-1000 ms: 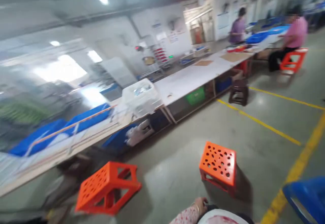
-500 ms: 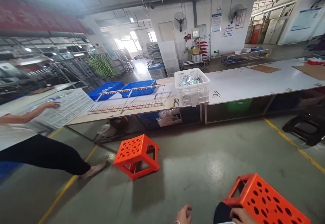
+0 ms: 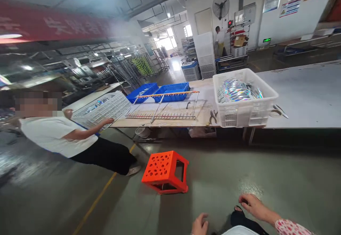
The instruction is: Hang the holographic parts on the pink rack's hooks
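Note:
My left hand (image 3: 199, 225) hangs low at the bottom edge, empty, its loosely bent fingers apart. To its right, my right hand (image 3: 253, 205) reaches forward over the floor, also empty, with thumb and fingers apart. Neither hand touches anything. Nearest ahead is an orange plastic stool (image 3: 161, 171) with holes in its seat. Beyond stands a long worktable (image 3: 301, 100). On it a white plastic crate (image 3: 239, 116) holds shiny, iridescent flat pieces (image 3: 236, 90). Beside the crate lie pliers (image 3: 213, 116) on the left and a roll of tape (image 3: 275, 112) on the right.
A metal rack frame (image 3: 161, 109) lies on the table before two blue bins, one of them a blue bin (image 3: 173, 92) near the middle. At left a co-worker (image 3: 80, 135) handles a white grid crate (image 3: 112, 109). Another person (image 3: 220, 41) stands by shelves at the back.
My view has turned left and come nearer the table. The second orange stool has left the view. My right hand has come away from beside it and extends forward. The co-worker shows more fully.

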A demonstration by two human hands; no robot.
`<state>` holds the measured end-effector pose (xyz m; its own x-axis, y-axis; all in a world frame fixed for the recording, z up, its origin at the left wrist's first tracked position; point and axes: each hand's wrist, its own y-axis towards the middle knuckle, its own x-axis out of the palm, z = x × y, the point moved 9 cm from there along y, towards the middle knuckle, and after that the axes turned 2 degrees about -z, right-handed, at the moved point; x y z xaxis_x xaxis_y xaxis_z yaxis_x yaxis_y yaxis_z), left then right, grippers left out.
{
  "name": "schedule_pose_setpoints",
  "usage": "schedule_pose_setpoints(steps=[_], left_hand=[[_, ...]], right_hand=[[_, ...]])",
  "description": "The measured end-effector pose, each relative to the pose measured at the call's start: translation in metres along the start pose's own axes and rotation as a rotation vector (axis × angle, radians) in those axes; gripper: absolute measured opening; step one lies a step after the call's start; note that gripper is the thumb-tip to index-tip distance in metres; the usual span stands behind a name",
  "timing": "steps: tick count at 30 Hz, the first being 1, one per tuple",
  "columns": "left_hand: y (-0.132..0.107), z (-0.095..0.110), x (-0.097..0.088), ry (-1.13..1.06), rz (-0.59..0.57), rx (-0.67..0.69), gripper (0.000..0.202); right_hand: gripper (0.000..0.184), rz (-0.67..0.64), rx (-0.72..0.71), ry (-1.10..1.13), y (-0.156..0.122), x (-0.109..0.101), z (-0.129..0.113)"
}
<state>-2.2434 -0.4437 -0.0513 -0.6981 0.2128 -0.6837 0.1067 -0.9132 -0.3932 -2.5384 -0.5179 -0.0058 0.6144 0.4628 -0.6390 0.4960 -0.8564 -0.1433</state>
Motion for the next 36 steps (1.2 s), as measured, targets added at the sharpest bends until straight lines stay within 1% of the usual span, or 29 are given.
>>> schedule_pose_setpoints(steps=[1,2,3,4,6,8,9,10,12,13,15,17,20,22,23,25,27,30,32,34,36], left_hand=[[0.01,0.01,-0.02,-0.105,0.073,-0.006,0.039],[0.019,0.015,-0.036,-0.229,0.142,-0.021,0.038],[0.029,0.016,-0.046,-0.356,0.187,-0.037,0.037],[0.039,0.016,-0.05,-0.468,0.192,-0.047,0.037],[0.064,0.013,-0.05,-0.604,0.132,-0.052,0.037],[0.093,0.01,-0.054,-0.601,0.072,-0.051,0.034],[0.109,0.009,-0.063,-0.572,0.061,-0.05,0.033],[0.126,0.01,-0.075,-0.542,0.061,-0.044,0.032],[0.163,0.016,-0.109,-0.518,0.056,-0.015,0.032],[0.181,0.021,-0.13,-0.525,0.048,-0.001,0.033],[0.217,0.034,-0.179,-0.552,0.04,0.023,0.037],[0.25,0.048,-0.235,-0.589,0.049,0.044,0.042],[0.295,0.069,-0.319,-0.691,0.102,0.076,0.049],[0.322,0.079,-0.365,-0.779,0.154,0.07,0.056],[0.335,0.082,-0.383,-0.814,0.181,0.053,0.059],[0.356,0.082,-0.41,-0.855,0.223,0.002,0.067],[0.37,0.077,-0.427,-0.886,0.263,-0.064,0.072],[0.38,0.07,-0.451,-0.948,0.305,-0.097,0.07],[0.384,0.067,-0.473,-0.985,0.32,-0.107,0.067],[0.389,0.063,-0.5,-1.022,0.362,-0.139,0.065],[0.397,0.061,-0.535,-1.053,0.449,-0.152,0.065]], right_hand=[[0.032,-0.032,-0.029,-0.043,0.021,-0.015,-0.018],[0.033,-0.059,-0.057,-0.086,0.042,-0.028,-0.035],[0.033,-0.083,-0.085,-0.124,0.062,-0.039,-0.051],[0.034,-0.102,-0.104,-0.155,0.081,-0.047,-0.064],[0.033,-0.127,-0.111,-0.19,0.119,-0.058,-0.081],[0.034,-0.124,-0.111,-0.19,0.156,-0.062,-0.087],[0.034,-0.115,-0.11,-0.18,0.173,-0.063,-0.087],[0.034,-0.101,-0.101,-0.169,0.189,-0.063,-0.086],[0.034,-0.066,-0.056,-0.133,0.219,-0.063,-0.081],[0.033,-0.051,-0.024,-0.107,0.233,-0.063,-0.079],[0.034,-0.016,0.033,-0.048,0.258,-0.066,-0.083],[0.035,0.025,0.05,-0.004,0.283,-0.075,-0.098],[0.036,0.1,0.042,0.031,0.319,-0.1,-0.13],[0.034,0.134,0.038,0.063,0.344,-0.118,-0.146],[0.033,0.152,0.039,0.083,0.358,-0.128,-0.15],[0.032,0.204,0.036,0.125,0.389,-0.149,-0.154],[0.032,0.274,0.033,0.165,0.422,-0.173,-0.154],[0.034,0.358,0.048,0.225,0.478,-0.207,-0.154],[0.037,0.417,0.09,0.267,0.515,-0.228,-0.154],[0.042,0.491,0.143,0.278,0.547,-0.247,-0.156],[0.048,0.553,0.191,0.259,0.575,-0.26,-0.16]])
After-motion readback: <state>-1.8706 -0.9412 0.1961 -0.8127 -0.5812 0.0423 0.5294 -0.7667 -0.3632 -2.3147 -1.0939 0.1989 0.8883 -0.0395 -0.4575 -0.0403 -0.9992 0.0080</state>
